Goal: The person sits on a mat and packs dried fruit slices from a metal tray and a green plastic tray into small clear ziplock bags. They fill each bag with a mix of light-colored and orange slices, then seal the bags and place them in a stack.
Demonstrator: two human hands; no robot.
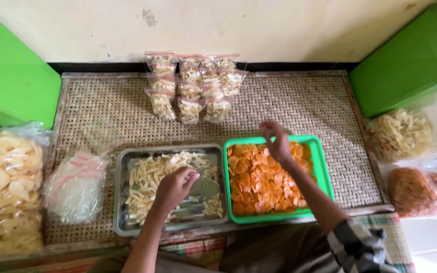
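1. Our left hand point(174, 186) is curling its fingers around pale chip sticks point(150, 177) in the metal tray point(120, 202).
2. Our right hand point(277, 141) is hovering loosely open, holding nothing, over orange crackers point(259, 184) in the green tray point(324, 172).
3. Sealed bags point(190, 86) are standing clear by the wall.

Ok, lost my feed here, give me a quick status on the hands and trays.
Left hand down in metal tray on pale stick crackers. Right hand raised over green tray of orange chips. Nothing blocking.

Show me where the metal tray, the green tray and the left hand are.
metal tray point(119, 202): head view, bare left rim.
green tray point(324, 174): head view, right rim.
left hand point(174, 186): head view, back of hand.
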